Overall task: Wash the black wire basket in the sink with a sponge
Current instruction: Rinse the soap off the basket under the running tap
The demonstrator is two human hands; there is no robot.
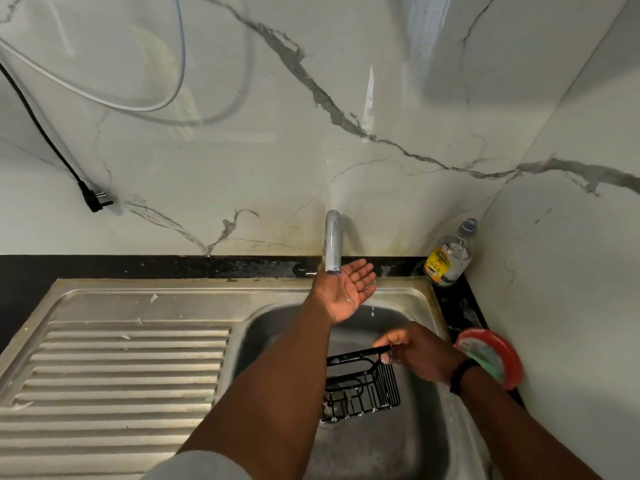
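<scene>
The black wire basket hangs tilted inside the steel sink. My right hand pinches its top rim at the right end. My left hand is raised palm up with straight fingers just under the spout of the chrome tap. A few drops fall from that hand. No sponge is held in either hand; a green sponge-like pad lies in the red dish on the right.
A ribbed steel drainboard stretches to the left of the basin. A bottle of dish liquid stands in the back right corner. A red dish sits on the black counter at the right. A black plug dangles against the marble wall.
</scene>
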